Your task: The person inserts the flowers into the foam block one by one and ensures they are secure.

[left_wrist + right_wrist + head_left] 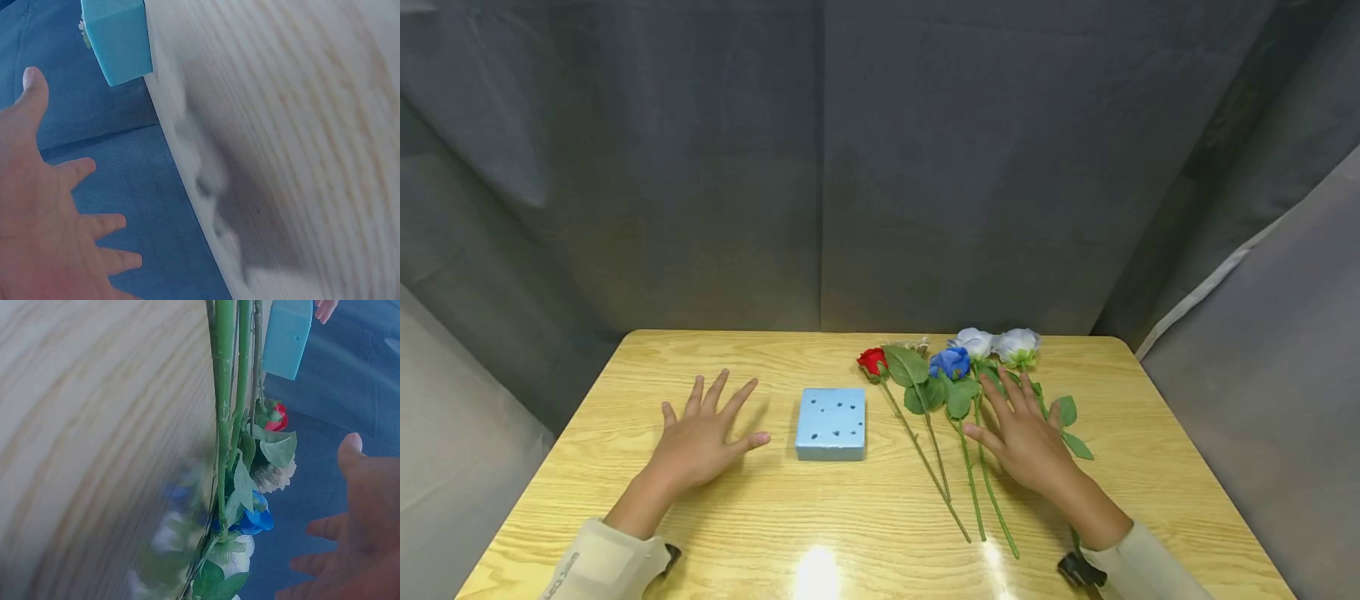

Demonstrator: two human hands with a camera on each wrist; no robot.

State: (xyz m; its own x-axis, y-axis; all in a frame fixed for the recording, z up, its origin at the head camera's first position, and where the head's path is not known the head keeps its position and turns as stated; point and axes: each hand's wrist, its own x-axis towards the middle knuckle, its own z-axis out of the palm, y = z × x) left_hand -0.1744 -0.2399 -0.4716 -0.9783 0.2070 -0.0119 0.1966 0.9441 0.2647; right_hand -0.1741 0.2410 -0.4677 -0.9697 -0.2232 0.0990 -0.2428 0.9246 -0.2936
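While the left hand (700, 437) is hovering palm-down over the bench (737, 542), its grip is spreading wide, fingers and thumb apart, holding nothing. The blue block (831, 423) is sitting flat on the bench between the two hands, nearer the left thumb but not touching it, small holes dotting its top. The right hand (1026, 433) is hovering too, grip also apart and holding nothing, covering part of the leaves and stems in the head view; the right wrist view is showing a gap between hand and flowers. Flowers are lying right of the block: a red flower (872, 361) nearest it, a blue flower (951, 363) further right, two white flowers (973, 342) side by side near the far edge, plus a pale flower (917, 344) mostly hiding behind green leaves (906, 365). Stems (970, 479) are pointing toward the near edge, the red flower's slanting right. Light sleeves (606, 560) are covering both forearms. A dark grey curtain (820, 167) is hanging behind the bench.
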